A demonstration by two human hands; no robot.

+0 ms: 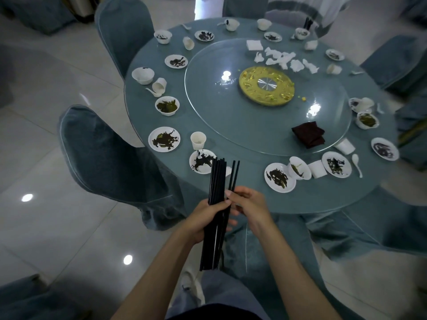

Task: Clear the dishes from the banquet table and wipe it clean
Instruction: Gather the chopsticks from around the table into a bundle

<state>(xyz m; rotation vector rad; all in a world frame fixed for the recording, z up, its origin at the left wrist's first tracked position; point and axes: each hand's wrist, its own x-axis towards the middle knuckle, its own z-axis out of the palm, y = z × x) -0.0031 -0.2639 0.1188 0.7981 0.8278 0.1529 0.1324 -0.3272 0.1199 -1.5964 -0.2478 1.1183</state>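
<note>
My left hand grips a thick bundle of black chopsticks, held upright just in front of the round banquet table. My right hand pinches a pair of black chopsticks right beside the bundle. Dirty white plates, bowls and cups ring the table's edge. On the glass turntable lie a folded dark red cloth and crumpled white napkins.
Blue-covered chairs stand around the table, one at my left and one at the far left. A gold centre ring sits under the turntable glass. Glossy tiled floor opens to the left.
</note>
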